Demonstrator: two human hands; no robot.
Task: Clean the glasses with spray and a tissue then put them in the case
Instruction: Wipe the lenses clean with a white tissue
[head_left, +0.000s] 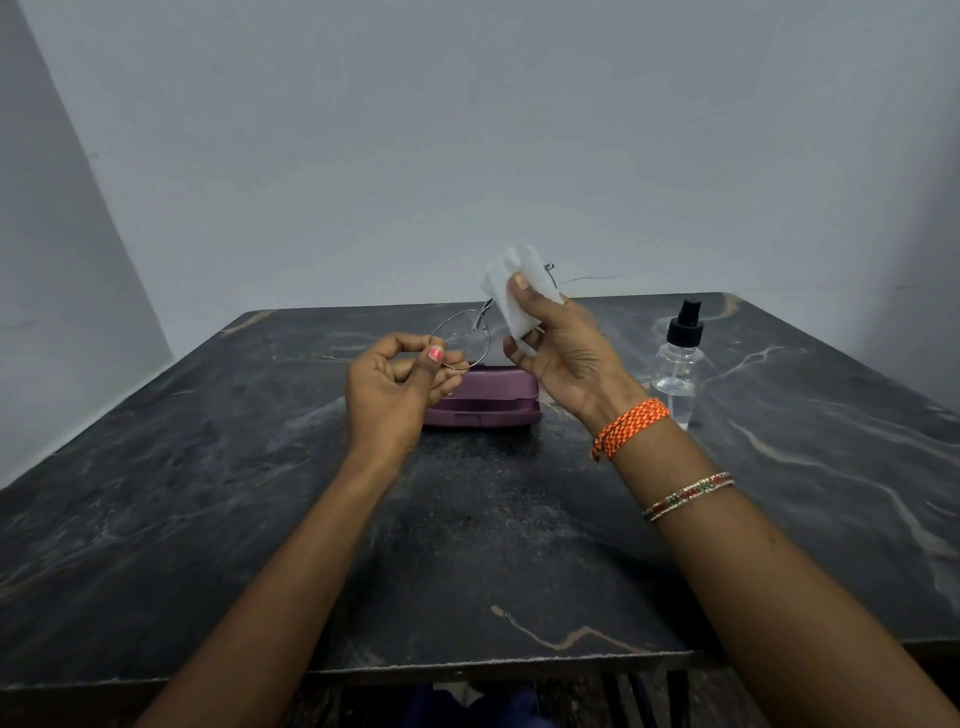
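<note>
glasses (460, 338): held in the air between both hands, above the case; thin wire rim, round lenses; one lens clear of the fingers on the left side, the other hidden behind the tissue; judged very light, springy in the wire, fragile at the bridge and hinges; lens likely slick if wet, though no wetness can be made out

left hand (397, 382): thumb and forefinger pinched shut on the lower rim of the bare lens; other fingers curled loosely beneath; a sound place to hold, on metal rather than glass

right hand (563, 345): fingers closed round the tissue, thumb pressed on its near face, the covered lens apparently sandwiched inside; one temple arm pokes out beyond the fingertips

tissue (519, 291): white, folded, soft; bends round the lens; judged to tear easily if soaked

case (483, 397): purple, hard-shelled, lid looks down; directly under the left fingertips, on the table

spray bottle (677, 364): clear, black pump top, upright; well to the outside of the right wrist, untouched

table (208, 493): dark marbled slab, hard, matt; a dropped lens could chip; otherwise bare around the hands

room: plain pale wall behind; corner to the left; dim, even light
</note>
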